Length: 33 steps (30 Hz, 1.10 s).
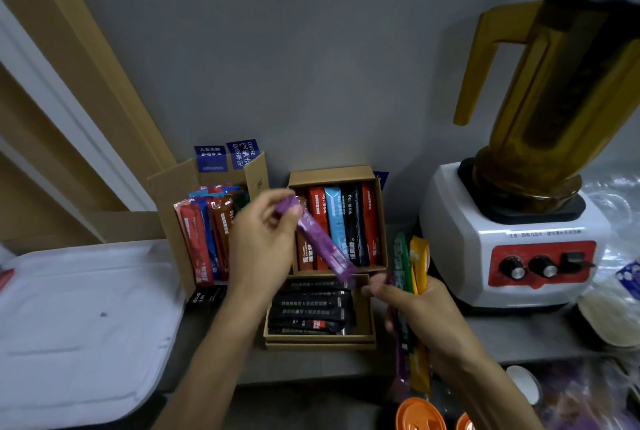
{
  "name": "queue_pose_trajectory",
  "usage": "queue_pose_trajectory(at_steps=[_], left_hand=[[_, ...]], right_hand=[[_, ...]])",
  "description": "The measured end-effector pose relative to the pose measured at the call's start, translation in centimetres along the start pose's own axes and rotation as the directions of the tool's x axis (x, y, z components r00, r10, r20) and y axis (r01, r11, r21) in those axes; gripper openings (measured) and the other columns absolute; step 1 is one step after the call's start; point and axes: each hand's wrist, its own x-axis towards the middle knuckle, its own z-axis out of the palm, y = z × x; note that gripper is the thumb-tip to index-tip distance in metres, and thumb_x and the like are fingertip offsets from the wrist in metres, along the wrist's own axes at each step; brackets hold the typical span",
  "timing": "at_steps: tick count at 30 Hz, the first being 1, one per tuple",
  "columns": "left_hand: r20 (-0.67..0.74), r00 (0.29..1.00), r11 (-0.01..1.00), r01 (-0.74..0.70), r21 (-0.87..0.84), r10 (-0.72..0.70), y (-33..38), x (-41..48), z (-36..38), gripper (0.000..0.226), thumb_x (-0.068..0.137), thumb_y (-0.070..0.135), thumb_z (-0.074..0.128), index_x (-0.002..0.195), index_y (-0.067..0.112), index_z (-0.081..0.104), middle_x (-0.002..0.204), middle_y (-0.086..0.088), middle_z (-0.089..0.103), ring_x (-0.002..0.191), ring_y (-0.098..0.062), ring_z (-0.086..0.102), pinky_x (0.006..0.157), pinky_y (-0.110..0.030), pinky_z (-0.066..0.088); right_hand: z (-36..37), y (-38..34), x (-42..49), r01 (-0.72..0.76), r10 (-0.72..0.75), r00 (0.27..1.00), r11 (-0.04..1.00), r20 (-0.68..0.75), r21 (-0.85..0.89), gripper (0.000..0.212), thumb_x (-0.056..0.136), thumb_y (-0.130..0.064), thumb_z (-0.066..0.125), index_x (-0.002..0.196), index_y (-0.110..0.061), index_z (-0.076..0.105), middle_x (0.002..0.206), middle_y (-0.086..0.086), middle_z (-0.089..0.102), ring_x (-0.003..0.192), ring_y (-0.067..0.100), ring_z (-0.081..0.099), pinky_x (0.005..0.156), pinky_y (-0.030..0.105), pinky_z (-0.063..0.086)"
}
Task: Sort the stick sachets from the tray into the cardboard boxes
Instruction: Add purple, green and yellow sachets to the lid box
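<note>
Purple sachet [320, 241] slants down-right from the left grip [265, 241] pinching its top — across the rear cardboard box [332, 175]; right grip [427, 312] clutches spare sachets [417, 256].

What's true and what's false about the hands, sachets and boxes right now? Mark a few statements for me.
1. The left hand holds a purple sachet. True.
2. The right hand holds nothing. False: it grips a bundle of sachets, green and yellow among them.
3. The front box holds black sachets lying flat. True.
4. The blender stands left of the front box. False: it stands to the right of it.
</note>
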Motion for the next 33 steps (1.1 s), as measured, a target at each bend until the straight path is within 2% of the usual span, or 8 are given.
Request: queue_pose_trajectory(at_steps=[3, 6, 17, 21, 23, 26, 28, 33], left_hand=[[0.167, 0.981, 0.917, -0.155, 0.368, 0.099, 0.6, 3.8, 0.2, 0.018, 0.098, 0.024, 0.059, 0.116, 0.022, 0.064, 0.106, 0.009, 0.065, 0.093, 0.000, 0.063, 0.061, -0.006, 0.046], [0.264, 0.960, 0.824, -0.222, 0.521, 0.092, -0.4, 5.6, 1.8, 0.029, 0.099, 0.023, 0.057, 0.126, 0.014, 0.061, 0.120, -0.005, 0.058, 0.111, -0.013, 0.056, 0.086, -0.028, 0.055], [0.280, 0.934, 0.672, -0.353, 0.651, 0.220, -4.3, 4.6, 4.0, 0.042, 0.092, 0.019, 0.067, 0.129, 0.015, 0.049, 0.128, -0.005, 0.042, 0.102, -0.017, 0.064, 0.078, -0.037, 0.062], [0.388, 0.884, 0.395, -0.465, 0.793, 0.261, -6.1, 3.9, 4.4, 0.054, 0.083, 0.022, 0.078, 0.131, 0.013, 0.055, 0.130, -0.004, 0.051, 0.117, -0.020, 0.050, 0.101, -0.036, 0.047], [0.389, 0.886, 0.367, -0.459, 0.809, 0.251, -6.4, 3.8, 4.3, 0.057, 0.080, 0.023, 0.080, 0.130, 0.013, 0.056, 0.130, -0.003, 0.053, 0.118, -0.020, 0.048, 0.103, -0.035, 0.044], [0.338, 0.900, 0.471, -0.433, 0.769, 0.275, -5.7, 2.8, 4.0, 0.046, 0.086, 0.020, 0.074, 0.129, 0.015, 0.056, 0.127, -0.001, 0.055, 0.115, -0.018, 0.048, 0.101, -0.034, 0.046], [0.286, 0.921, 0.680, -0.389, 0.621, 0.266, -3.9, 1.3, 3.8, 0.030, 0.094, 0.021, 0.065, 0.123, 0.019, 0.060, 0.120, 0.005, 0.057, 0.111, -0.009, 0.051, 0.095, -0.025, 0.047], [0.460, 0.887, 0.958, -0.098, 0.268, -0.037, -0.9, -3.3, 3.0, 0.009, 0.095, 0.039, 0.061, 0.099, 0.032, 0.066, 0.094, 0.016, 0.067, 0.089, 0.009, 0.060, 0.069, -0.010, 0.047]], right_hand=[[-0.6, 0.1, -0.1, 0.001, 0.003, 0.998, 0.999, -0.065, 0.053, 0.014, 0.089, -0.013, 0.070, 0.099, -0.004, 0.072, 0.090, 0.008, 0.077, 0.051, 0.009, 0.059, 0.048, 0.022, 0.050], [-0.6, -0.2, -0.5, 0.016, -0.013, 0.998, 0.998, -0.056, 0.059, 0.013, 0.089, -0.012, 0.070, 0.098, -0.004, 0.072, 0.086, 0.005, 0.077, 0.051, 0.011, 0.058, 0.048, 0.022, 0.049], [-0.4, -0.4, -1.1, 0.033, -0.035, 0.999, 0.989, 0.009, 0.141, 0.022, 0.089, -0.033, 0.066, 0.091, -0.011, 0.068, 0.065, 0.001, 0.068, 0.060, 0.016, 0.061, 0.055, 0.022, 0.053], [-0.3, -0.3, -0.7, -0.029, 0.019, 0.999, 0.975, 0.044, 0.222, 0.032, 0.095, -0.035, 0.060, 0.107, -0.007, 0.068, 0.071, 0.006, 0.064, 0.066, 0.017, 0.061, 0.060, 0.026, 0.053], [-0.2, -0.2, -0.4, -0.037, 0.025, 0.999, 0.958, 0.046, 0.284, 0.032, 0.097, -0.033, 0.059, 0.111, -0.005, 0.066, 0.075, 0.009, 0.064, 0.069, 0.019, 0.061, 0.064, 0.031, 0.054], [-0.2, -0.5, -0.3, -0.039, 0.025, 0.999, 0.894, 0.036, 0.447, 0.032, 0.096, -0.027, 0.059, 0.110, 0.001, 0.064, 0.083, 0.013, 0.064, 0.077, 0.024, 0.065, 0.073, 0.036, 0.057], [-0.5, -0.9, -0.2, -0.013, 0.009, 1.000, 0.831, 0.011, 0.556, 0.031, 0.096, -0.025, 0.058, 0.112, 0.001, 0.064, 0.095, 0.012, 0.072, 0.092, 0.024, 0.071, 0.082, 0.038, 0.059], [-0.9, -1.9, 0.3, 0.112, -0.111, 0.993, 0.757, -0.043, 0.644, 0.032, 0.104, -0.019, 0.043, 0.132, -0.007, 0.053, 0.121, 0.012, 0.073, 0.113, 0.026, 0.069, 0.100, 0.040, 0.054]])
